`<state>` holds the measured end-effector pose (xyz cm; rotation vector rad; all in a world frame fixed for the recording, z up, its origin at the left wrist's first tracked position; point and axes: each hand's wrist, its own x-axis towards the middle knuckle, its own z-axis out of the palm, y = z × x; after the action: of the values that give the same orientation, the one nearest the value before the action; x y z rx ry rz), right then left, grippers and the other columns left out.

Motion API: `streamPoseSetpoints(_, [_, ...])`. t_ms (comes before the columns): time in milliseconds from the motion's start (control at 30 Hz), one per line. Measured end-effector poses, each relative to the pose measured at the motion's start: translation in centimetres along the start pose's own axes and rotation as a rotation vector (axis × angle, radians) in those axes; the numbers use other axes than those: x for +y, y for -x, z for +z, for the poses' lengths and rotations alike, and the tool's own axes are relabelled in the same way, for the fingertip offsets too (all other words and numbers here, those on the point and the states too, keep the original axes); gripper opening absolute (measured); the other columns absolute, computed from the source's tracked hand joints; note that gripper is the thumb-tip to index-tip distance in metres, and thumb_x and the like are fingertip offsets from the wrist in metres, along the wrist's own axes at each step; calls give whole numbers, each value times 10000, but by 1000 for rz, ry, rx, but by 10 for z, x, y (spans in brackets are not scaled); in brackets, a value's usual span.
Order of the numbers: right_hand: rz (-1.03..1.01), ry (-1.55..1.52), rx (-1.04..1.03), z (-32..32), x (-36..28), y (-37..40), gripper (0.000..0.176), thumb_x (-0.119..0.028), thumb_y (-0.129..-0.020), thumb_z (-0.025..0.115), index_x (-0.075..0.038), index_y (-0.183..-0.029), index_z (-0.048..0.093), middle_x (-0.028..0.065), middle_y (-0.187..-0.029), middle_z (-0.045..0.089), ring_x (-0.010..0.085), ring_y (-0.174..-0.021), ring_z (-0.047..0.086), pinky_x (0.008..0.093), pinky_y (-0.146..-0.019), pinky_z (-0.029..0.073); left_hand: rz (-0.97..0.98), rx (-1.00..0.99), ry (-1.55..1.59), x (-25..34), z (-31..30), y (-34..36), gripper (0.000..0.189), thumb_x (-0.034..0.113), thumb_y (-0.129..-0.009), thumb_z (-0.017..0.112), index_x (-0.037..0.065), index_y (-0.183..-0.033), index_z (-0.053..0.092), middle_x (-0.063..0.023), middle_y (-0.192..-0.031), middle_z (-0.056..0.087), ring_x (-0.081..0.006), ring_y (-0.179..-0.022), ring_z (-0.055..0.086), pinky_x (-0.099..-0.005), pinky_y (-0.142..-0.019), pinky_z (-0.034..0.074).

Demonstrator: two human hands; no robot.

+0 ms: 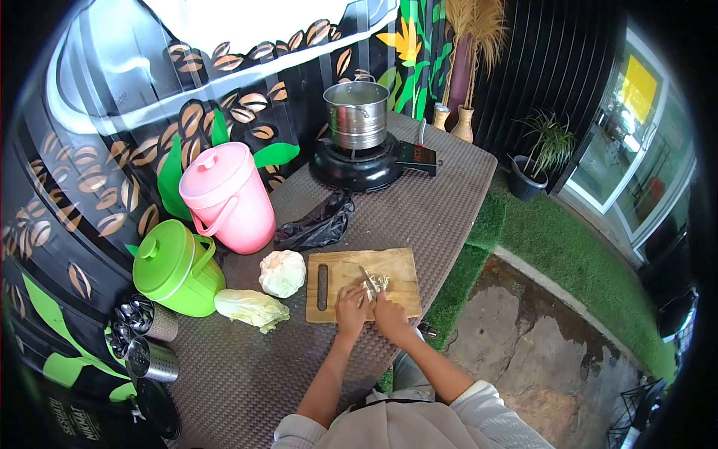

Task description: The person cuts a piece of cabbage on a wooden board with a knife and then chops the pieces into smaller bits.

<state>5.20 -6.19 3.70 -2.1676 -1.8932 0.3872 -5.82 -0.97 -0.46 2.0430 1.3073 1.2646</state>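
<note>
A wooden cutting board (404, 262) with a slot handle lies on the table in front of me. My right hand (390, 316) grips a knife (366, 275), its blade angled up and left over the board. Beside it, my left hand (351, 308) is closed at the board's middle, fingertips pressed on a pale vegetable piece (369, 294) that they mostly hide. Thin pale shreds (381, 283) are heaped by the blade. Left of the board are a whitish round cabbage (283, 273) and a longer napa cabbage (251, 309).
A steel pot (356, 120) stands on a black portable stove (355, 170) at the back. A black plastic bag (318, 223) lies behind the board. Pink (228, 198) and green (178, 269) lidded buckets line the wall. Metal utensil holders (153, 359) stand at the left; the table's edge (470, 217) runs along the right.
</note>
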Motion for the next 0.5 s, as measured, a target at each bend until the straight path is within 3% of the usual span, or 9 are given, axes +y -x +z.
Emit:
streamPoseSetpoints(67, [-80, 46, -83, -13, 4, -4, 363, -110, -844, 570, 62, -1138, 445, 216, -773, 670, 348, -719, 700, 439, -623, 564, 10, 3, -16, 2, -1, -2, 172, 22, -791, 685, -20, -952, 730, -142, -1005, 703, -286, -1005, 597, -372, -874, 498])
streamPoseSetpoints(200, [-46, 74, -73, 9, -3, 16, 364, -125, -843, 573, 65, -1128, 449, 210, -769, 672, 343, -701, 700, 431, -594, 563, 17, 14, -14, -3, 1, 0, 173, 22, -791, 683, -23, -951, 728, -139, -1010, 703, -285, -1011, 593, -374, -886, 494])
streamPoseSetpoints(267, [-3, 251, 159, 46, -1, 13, 251, -119, -883, 515, 47, -1063, 462, 190, -778, 687, 327, -719, 711, 402, -602, 577, 34, 17, -9, -4, 2, 0, 173, 22, -792, 681, -20, -953, 729, -139, -1012, 703, -285, -1010, 593, -374, -885, 494])
streamPoseSetpoints(367, [-30, 76, 34, 22, -3, -1, 236, -113, -883, 514, 43, -1052, 465, 200, -775, 685, 331, -719, 711, 401, -605, 578, 28, 4, -14, 0, -2, 2, 169, 26, -801, 673, -26, -953, 726, -137, -1030, 700, -282, -1005, 597, -367, -876, 497])
streamPoseSetpoints(500, [-122, 73, 4, -5, 0, 5, 236, -80, -849, 547, 18, -1045, 460, 218, -753, 669, 360, -650, 691, 433, -584, 568, 6, 4, -7, 0, -2, 0, 173, 17, -802, 671, -22, -961, 726, -143, -1020, 704, -282, -1001, 598, -374, -871, 497])
